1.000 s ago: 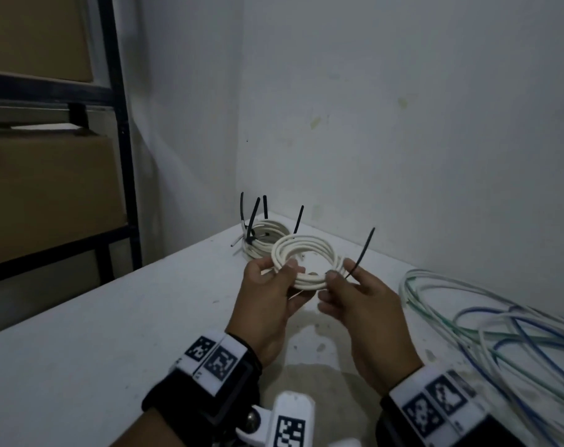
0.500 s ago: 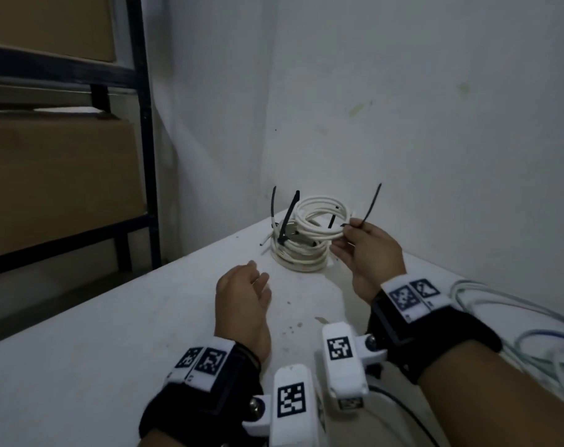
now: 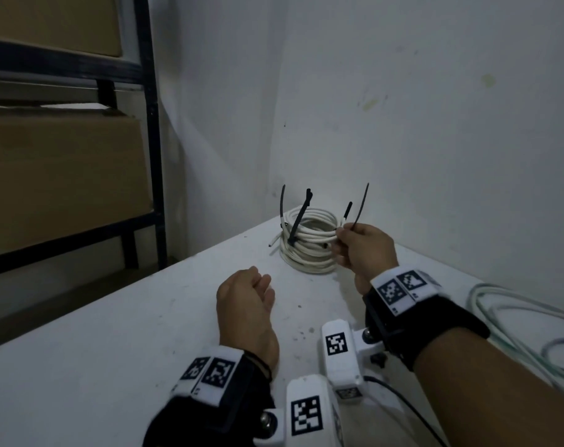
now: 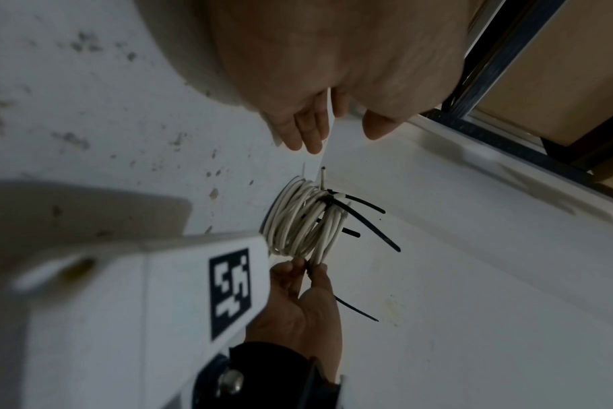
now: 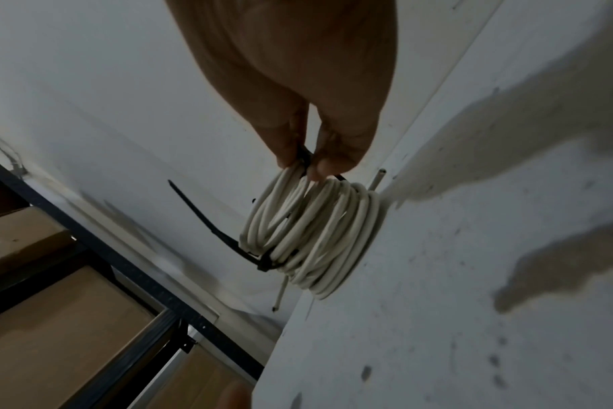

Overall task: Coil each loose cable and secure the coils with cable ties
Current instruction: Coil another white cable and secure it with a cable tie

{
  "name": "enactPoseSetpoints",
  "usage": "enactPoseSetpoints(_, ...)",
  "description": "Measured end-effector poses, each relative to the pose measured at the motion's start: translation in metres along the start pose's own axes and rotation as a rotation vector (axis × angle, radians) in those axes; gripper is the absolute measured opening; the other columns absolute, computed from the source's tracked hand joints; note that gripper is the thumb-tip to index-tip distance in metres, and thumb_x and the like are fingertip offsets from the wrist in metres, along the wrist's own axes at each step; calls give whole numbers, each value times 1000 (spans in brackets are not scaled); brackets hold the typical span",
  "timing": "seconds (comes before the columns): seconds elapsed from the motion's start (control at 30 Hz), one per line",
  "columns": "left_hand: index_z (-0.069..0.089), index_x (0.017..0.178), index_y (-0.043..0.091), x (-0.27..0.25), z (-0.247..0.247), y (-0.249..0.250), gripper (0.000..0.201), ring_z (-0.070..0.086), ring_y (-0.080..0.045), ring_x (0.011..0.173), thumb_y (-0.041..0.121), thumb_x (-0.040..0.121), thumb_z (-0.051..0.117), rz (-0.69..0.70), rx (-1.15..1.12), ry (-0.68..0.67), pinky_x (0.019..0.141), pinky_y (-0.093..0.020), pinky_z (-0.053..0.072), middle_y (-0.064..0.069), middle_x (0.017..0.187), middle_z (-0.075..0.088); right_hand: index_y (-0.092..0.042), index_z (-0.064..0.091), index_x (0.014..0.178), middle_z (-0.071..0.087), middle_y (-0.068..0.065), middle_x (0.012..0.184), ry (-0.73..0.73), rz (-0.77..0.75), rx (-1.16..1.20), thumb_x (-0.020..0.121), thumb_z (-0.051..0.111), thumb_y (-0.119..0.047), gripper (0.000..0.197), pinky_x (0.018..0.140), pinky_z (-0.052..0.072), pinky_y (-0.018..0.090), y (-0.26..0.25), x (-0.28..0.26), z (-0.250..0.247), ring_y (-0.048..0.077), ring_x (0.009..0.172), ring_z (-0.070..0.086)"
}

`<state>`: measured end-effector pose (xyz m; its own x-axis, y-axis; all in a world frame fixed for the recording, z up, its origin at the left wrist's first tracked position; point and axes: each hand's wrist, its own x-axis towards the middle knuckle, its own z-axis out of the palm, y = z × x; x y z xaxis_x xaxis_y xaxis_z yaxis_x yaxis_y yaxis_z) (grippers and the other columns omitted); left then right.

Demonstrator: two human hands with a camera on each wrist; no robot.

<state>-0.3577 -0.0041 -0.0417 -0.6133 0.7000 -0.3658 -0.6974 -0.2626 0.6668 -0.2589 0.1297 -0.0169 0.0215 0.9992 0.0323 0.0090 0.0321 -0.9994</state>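
right hand (image 3: 366, 250): fingertips pinched on top white coil (image 3: 311, 225), at its near-right rim
coil stack (image 3: 306, 258): table's (image 3: 81, 366) far corner
left hand (image 3: 245, 301): fingers loosely curled, holding nothing, nearer than stack

A white table (image 3: 81, 366) with dark specks fills the lower view, pushed into a corner of plain white walls (image 3: 435, 124) at twelve o'clock. At ten o'clock a dark metal shelving rack (image 3: 151, 140) holds brown cardboard boxes (image 3: 58, 182); the light is dim.
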Motion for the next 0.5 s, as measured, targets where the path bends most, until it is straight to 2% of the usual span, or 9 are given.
enactPoseSetpoints(0.07,57,88,13,-1,0,0,14,59,-21,105,9,96,46,-2,3,1,96,-34,46,-7,99,60,-21,63,66,65,4,71,43,-25,-115,83,67,-14,18,71,51,38,3,3,-1,21,68,57)
enactPoseSetpoints(0.17,57,91,12,-2,0,1,13,59,-21,105,9,95,46,-1,7,4,97,-35,47,-7,100,60,-22,63,60,66,3,71,64,-25,-161,80,70,-17,22,84,53,45,6,4,-3,23,73,60)
enactPoseSetpoints(0.33,57,94,10,-2,0,1,11,59,-21,103,9,96,46,-9,5,2,95,-35,47,-8,101,60,-19,61,60,66,6,68,80,-46,-165,77,75,-20,22,83,54,51,8,1,-4,28,76,65)
enactPoseSetpoints(0.43,57,98,8,-3,1,1,11,59,-21,101,9,96,46,-16,3,7,95,-35,47,-8,100,60,-16,64,59,66,4,60,78,-72,-120,78,74,-17,21,81,55,50,7,0,-4,25,67,65)
enactPoseSetpoints(0.5,57,96,9,-3,1,1,10,60,-20,98,10,96,47,-19,2,10,93,-35,48,-8,99,60,-15,65,64,68,4,61,90,-90,-87,78,73,-16,16,81,56,48,7,0,-3,25,68,68)
